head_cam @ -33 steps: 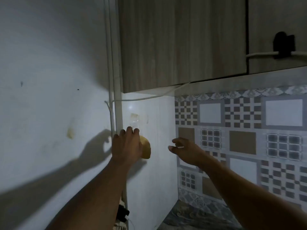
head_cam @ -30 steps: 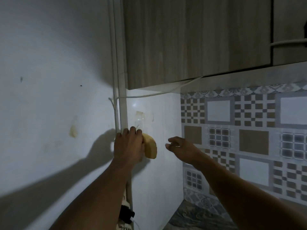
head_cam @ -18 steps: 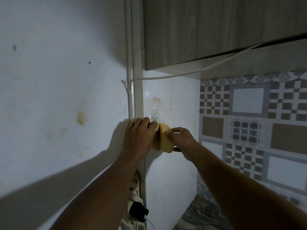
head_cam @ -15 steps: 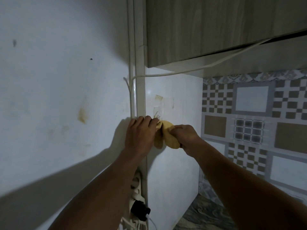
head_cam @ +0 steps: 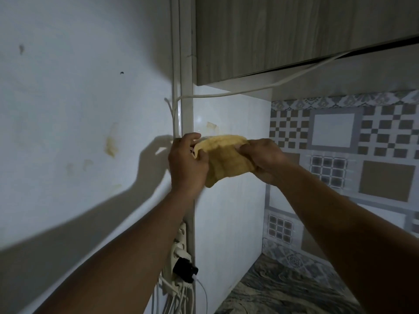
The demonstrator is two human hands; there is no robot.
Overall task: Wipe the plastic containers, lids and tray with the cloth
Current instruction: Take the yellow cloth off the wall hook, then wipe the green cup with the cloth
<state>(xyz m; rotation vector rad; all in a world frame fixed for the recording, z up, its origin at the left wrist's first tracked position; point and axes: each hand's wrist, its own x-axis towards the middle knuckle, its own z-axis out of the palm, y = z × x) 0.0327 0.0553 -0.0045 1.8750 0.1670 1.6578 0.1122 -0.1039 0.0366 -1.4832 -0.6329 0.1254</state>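
A power strip (head_cam: 181, 250) with plugs inserted hung at 6 o'clock, and a marbled bench (head_cam: 283, 291) lay at 5 o'clock. At centre, the left hand (head_cam: 187, 165) and right hand (head_cam: 264, 158) each gripped the yellow cloth (head_cam: 226, 158), fingers curled round opposite ends, close before the white wall (head_cam: 79, 109). A wooden cabinet (head_cam: 294, 30) hung at 1 o'clock.

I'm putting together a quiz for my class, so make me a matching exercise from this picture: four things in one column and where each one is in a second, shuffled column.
1. yellow cloth
2. wooden cabinet
3. power strip
4. patterned tiles

A. lowest of the four, near the bottom edge
B. gripped by the left hand and the right hand
C. on the wall at the right
D. overhead, at the top

Pairs: 1-B, 2-D, 3-A, 4-C.
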